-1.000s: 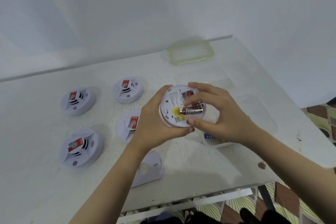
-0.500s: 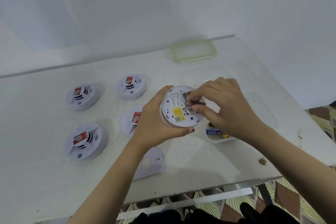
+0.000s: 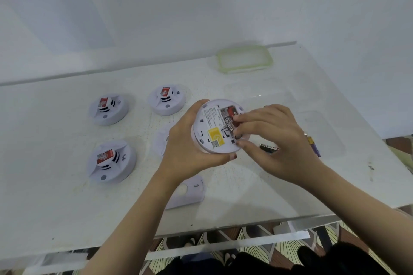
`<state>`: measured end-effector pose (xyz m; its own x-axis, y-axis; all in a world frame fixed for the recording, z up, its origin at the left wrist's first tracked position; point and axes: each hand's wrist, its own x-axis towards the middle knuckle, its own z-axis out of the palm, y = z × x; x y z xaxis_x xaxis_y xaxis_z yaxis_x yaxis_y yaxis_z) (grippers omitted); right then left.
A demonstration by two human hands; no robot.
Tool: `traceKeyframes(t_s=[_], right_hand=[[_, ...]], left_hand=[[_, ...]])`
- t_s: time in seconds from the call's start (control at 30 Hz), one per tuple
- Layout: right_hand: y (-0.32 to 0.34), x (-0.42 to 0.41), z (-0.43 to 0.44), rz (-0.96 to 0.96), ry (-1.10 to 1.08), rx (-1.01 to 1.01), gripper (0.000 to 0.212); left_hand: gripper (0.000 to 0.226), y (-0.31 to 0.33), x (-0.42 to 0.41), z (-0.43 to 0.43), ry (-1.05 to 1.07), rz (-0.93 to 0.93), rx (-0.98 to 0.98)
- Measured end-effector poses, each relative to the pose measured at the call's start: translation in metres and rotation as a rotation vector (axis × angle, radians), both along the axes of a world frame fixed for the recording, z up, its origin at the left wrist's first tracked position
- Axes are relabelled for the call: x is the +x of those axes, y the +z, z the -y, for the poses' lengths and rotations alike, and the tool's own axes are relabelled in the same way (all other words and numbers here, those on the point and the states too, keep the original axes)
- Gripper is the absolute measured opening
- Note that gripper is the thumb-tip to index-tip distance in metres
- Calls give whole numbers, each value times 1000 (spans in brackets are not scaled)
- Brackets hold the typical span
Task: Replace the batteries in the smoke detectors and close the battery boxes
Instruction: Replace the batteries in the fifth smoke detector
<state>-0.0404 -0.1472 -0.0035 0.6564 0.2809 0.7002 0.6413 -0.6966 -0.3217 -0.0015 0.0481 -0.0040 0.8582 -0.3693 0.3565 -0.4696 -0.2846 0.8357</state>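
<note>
My left hand grips a white round smoke detector held above the table, its back with a yellow sticker facing me. The battery bay is open, and a red and black battery lies in it. The fingertips of my right hand pinch and press this battery at the bay. Three detectors stand face up on the left. A fourth is mostly hidden behind my left hand. The loose white cover lies under my left wrist.
A clear tray right of my hands holds loose batteries. A green-rimmed clear lid lies at the back of the white table. Walls close in behind and on the right. The table's front edge runs just below my forearms.
The battery, held across the detector's back a second ago, now lies along the open bay under my right fingertips. My left hand still holds the detector in the same place.
</note>
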Motion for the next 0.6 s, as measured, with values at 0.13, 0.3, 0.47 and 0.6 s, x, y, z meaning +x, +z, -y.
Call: traceKeyframes(t_s=[0.13,0.3,0.47,0.6], right_hand=[[-8,-2,-4,-75,11,77,15],[-8,-5,-19,-347,68,333,34],[-5,-7,-29,-817,320,714,71],[0,-9,-39,-876,348,738,68]], left_hand=[[79,-2,-6,-5,15,-6,23],[82,-6,-13,-15,43,18,25],[84,-9,-19,-26,24,6,0],[89,-10,-22,-39,34,-2,-12]])
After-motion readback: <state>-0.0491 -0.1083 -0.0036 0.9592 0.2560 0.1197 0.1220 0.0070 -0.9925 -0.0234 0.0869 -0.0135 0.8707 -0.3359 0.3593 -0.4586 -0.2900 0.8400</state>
